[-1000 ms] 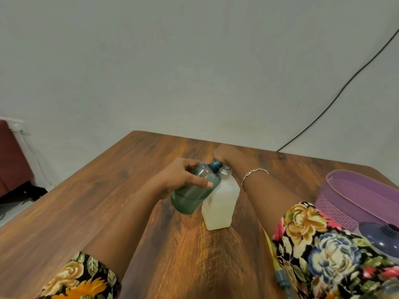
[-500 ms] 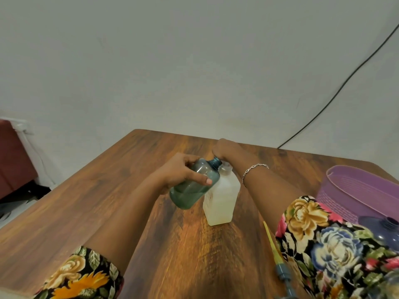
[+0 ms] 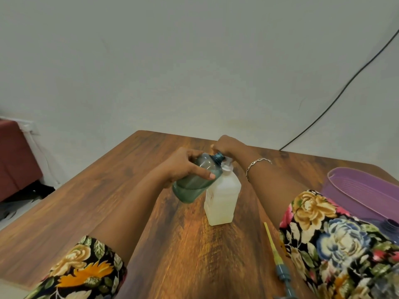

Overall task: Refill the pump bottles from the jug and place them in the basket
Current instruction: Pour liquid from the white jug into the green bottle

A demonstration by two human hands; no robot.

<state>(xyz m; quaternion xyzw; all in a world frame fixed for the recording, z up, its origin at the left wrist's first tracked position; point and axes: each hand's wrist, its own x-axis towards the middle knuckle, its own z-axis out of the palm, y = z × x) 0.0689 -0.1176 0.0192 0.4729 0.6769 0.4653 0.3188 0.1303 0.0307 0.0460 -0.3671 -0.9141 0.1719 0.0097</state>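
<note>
Two bottles are in play out in the middle of the wooden desk [image 3: 108, 201]. The left grip [image 3: 183, 167] is wrapped round the belly of a green bottle [image 3: 194, 184], thumb across the front, holding it up off the desk and tipped so its open neck points over at the top of a white bottle [image 3: 222, 197]. That white one stands upright on the desk, capped in white, with the green one leaning just against its shoulder. The right grip [image 3: 226, 144] is bunched up right behind the green bottle's neck, knuckles toward me, fingers curled in, and honestly I can't tell what it's pinching from here. There's a thin bracelet [image 3: 258, 161] on that wrist, and both arms have flowery sleeves. Off to the right a purple basket [image 3: 367, 190] sits on the desk, well apart from the bottles. A loose pump [image 3: 280, 272] with a yellow tube lies flat on the desk near the right sleeve. A black cable [image 3: 345, 87] runs up the wall behind.
</note>
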